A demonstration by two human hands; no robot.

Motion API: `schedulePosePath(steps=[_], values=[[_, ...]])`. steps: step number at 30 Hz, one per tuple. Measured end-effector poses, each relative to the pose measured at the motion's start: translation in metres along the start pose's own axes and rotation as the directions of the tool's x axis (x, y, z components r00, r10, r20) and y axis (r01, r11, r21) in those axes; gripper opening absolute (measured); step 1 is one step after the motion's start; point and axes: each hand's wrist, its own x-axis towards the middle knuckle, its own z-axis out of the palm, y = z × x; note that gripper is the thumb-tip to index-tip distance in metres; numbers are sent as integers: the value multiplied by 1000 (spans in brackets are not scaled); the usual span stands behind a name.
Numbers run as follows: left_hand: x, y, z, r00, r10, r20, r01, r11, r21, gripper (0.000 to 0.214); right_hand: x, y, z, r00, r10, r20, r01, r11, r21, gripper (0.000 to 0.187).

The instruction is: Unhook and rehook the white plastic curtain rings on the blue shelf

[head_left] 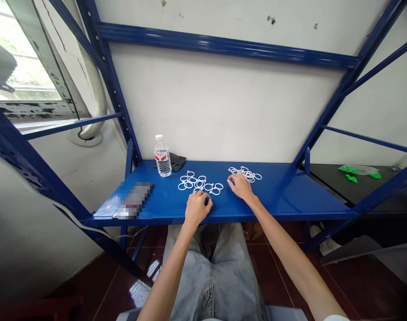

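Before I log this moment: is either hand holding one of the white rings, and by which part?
No clear hold: the left hand and right hand rest on the blue shelf at the white rings; undersides hidden.

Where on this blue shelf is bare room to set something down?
The shelf's widest patch lies right of the right white rings, up to the blue post. A narrow strip separates the blurred object from the left rings. The left hand and right hand crowd the middle.
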Motion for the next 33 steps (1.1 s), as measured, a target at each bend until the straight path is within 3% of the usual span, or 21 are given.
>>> schedulePosePath(steps=[5,13,19,29,33], values=[[0,-1,2,1000,1,-10,-1,1000,0,18,-7,-15,-5,1000,23,13,-25,990,141,18],[-1,-1,0,1000,5,-13,-5,1000,1,18,-9,-35,7,998,0,64,-23,938,345,20],[0,-1,1,1000,6,-9,-6,1000,0,18,-15,-42,10,999,-9,40,-12,870,493,27],[0,1,-2,1000,-3,5,3,1000,8,17,-22,-39,15,992,125,7,-101,762,639,20],[0,2,-4,1000,-10,14,10,1000,7,18,-22,-38,21,979,203,-27,-119,672,731,17]])
